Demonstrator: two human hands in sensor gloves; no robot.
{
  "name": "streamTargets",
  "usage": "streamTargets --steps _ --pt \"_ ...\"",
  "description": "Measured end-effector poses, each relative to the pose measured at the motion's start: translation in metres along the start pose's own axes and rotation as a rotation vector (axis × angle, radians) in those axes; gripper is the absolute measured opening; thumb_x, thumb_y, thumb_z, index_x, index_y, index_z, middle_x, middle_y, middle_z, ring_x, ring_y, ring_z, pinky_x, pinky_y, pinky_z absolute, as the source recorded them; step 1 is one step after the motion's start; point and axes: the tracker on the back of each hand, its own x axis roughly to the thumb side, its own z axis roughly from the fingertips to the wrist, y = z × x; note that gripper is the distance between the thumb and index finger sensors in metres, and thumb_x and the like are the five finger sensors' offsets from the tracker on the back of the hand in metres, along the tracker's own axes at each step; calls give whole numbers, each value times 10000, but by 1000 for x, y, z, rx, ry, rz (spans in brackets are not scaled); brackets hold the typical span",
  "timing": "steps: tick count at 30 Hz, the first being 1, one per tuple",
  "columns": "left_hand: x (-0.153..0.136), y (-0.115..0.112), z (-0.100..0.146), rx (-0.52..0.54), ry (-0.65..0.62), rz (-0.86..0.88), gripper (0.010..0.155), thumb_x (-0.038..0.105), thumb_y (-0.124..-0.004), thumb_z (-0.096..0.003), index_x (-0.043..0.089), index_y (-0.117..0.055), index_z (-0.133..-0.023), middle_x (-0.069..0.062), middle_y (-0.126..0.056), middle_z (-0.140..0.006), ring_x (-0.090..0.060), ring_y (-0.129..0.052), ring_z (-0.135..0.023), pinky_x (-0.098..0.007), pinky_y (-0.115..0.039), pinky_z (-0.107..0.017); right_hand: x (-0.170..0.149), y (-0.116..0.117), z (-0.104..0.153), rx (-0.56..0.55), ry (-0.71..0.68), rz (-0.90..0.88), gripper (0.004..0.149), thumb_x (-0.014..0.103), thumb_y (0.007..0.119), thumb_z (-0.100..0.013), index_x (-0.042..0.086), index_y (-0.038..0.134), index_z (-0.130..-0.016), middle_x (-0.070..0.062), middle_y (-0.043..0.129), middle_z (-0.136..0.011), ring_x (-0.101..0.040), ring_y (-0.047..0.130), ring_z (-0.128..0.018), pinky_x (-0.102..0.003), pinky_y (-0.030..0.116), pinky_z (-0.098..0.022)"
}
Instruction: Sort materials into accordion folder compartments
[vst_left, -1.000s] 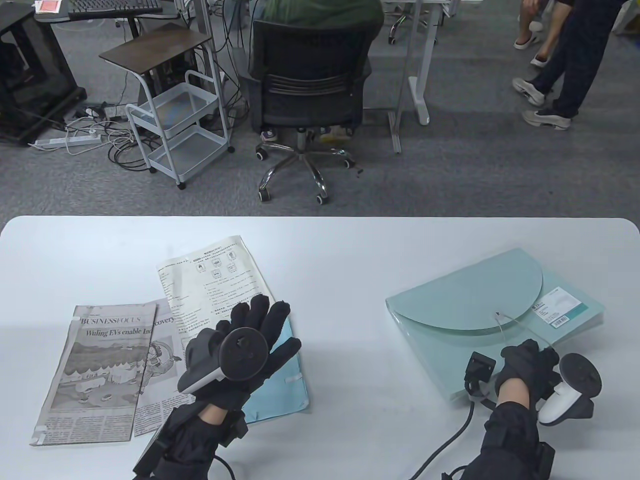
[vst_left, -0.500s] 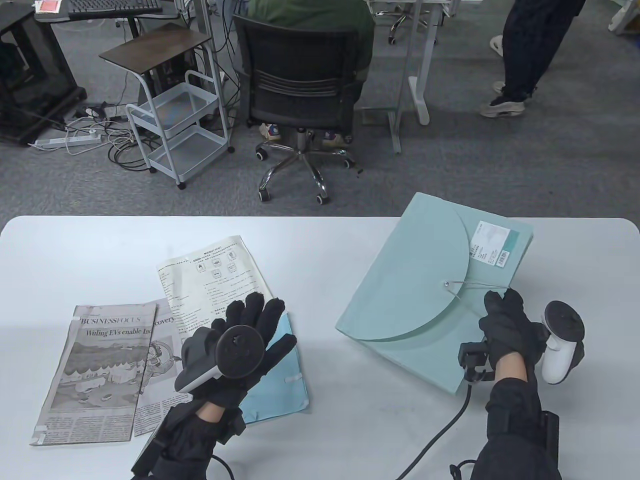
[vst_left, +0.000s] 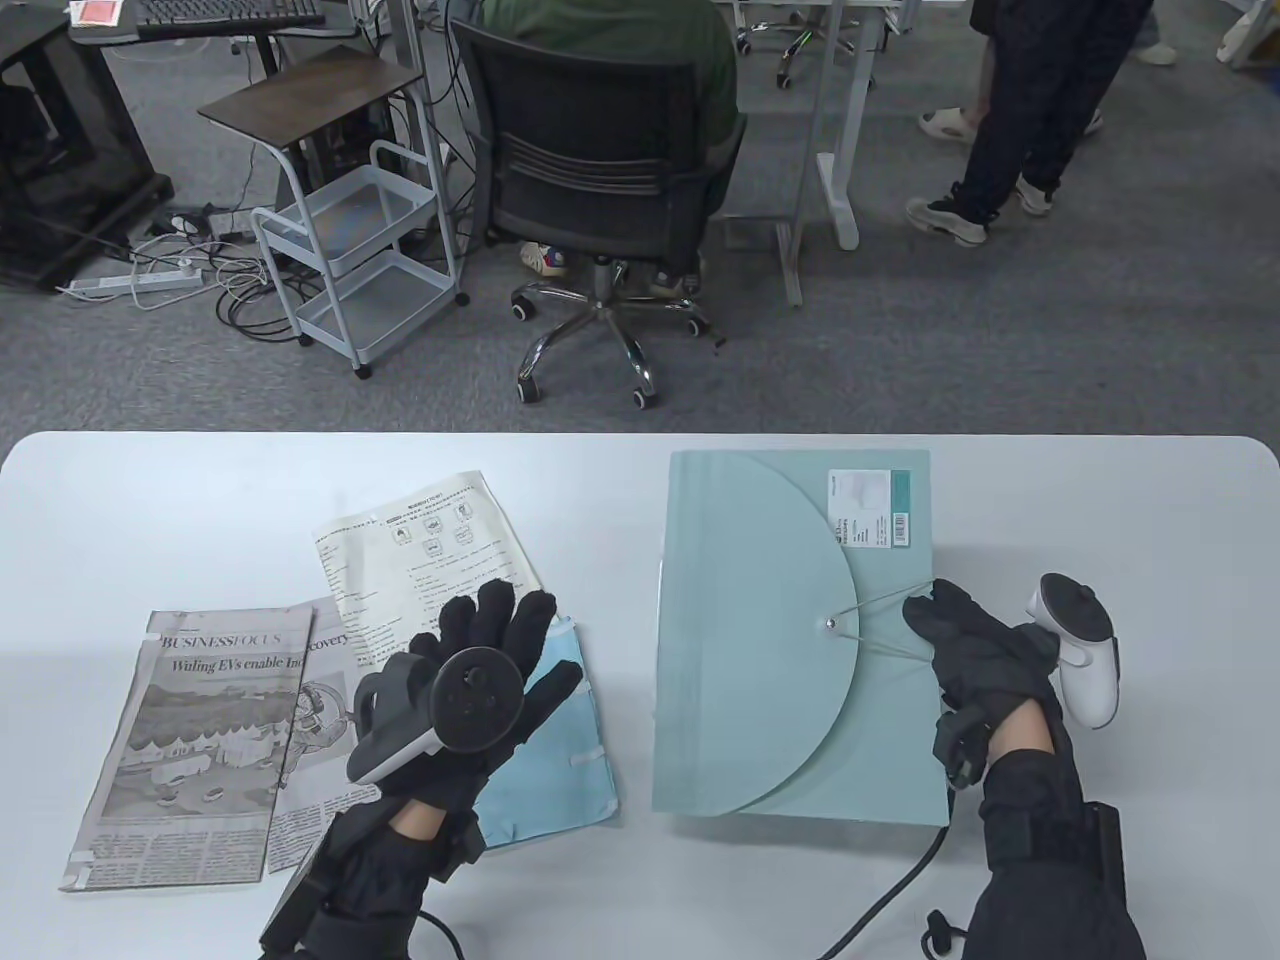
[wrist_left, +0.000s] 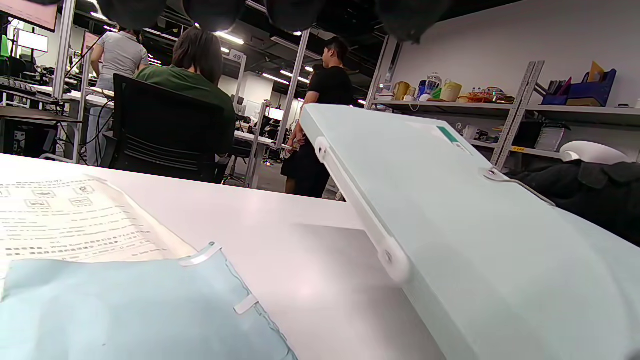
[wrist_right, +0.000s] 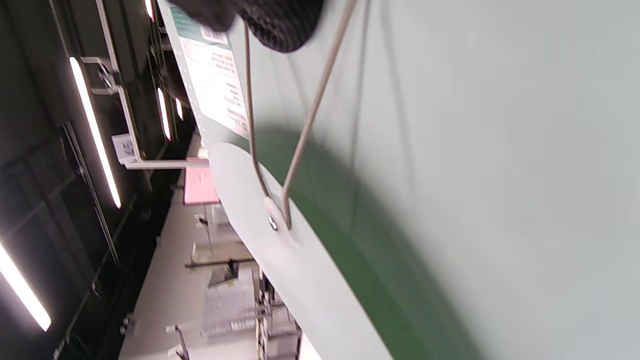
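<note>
Folder (vst_left: 750, 640) still closed, flap down, its right edge under our right hand (vst_left: 985, 650), whose fingers curl round that edge and the elastic cord (vst_left: 885, 600). Left hand (vst_left: 480, 690) spreads flat on the blue sleeve (vst_left: 560, 770). The cord may snap back, we judge. Only the left wrist view shows the folder tilted off the table (vst_left: 200, 500).

Black gloves, both hands; L hand (vst_left: 490, 680) dark tracker, R hand (vst_left: 985, 655) white one (cabled).

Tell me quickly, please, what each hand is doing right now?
Left hand: open, fingers spread, holding nothing.
Right hand: pinching the elastic cord of the accordion folder.
</note>
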Motion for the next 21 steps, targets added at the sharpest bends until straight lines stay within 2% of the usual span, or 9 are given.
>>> streamTargets --steps 3,8,21 --pt "0 0 0 -1 8 -9 728 520 -531 -716 82 -337 -1265 -368 -349 -1281 -747 -410 -1077 -862 -442 -657 -12 7 -6 39 30 21 516 185 519 -691 18 305 -1130 -245 663 -1024 -310 859 -801 -461 783 -610" --pt "0 -1 0 -10 13 -19 726 521 -531 -716 85 -340 -1264 -367 -351 -1281 -748 -413 -1076 -861 -442 -658 -29 14 -14 42 73 0 514 181 512 -690 2 305 -1125 -255 668 -1017 -311 865 -793 -460 790 -600" --pt "-1 -1 -2 -12 13 -5 726 522 -530 -716 85 -342 -1265 -368 -349 -1282 -743 -408 -1081 -861 -441 -658 -47 29 -27 56 152 -2 519 178 508 -691 -24 301 -1122 -268 672 -1012 -312 873 -783 -457 795 -594"
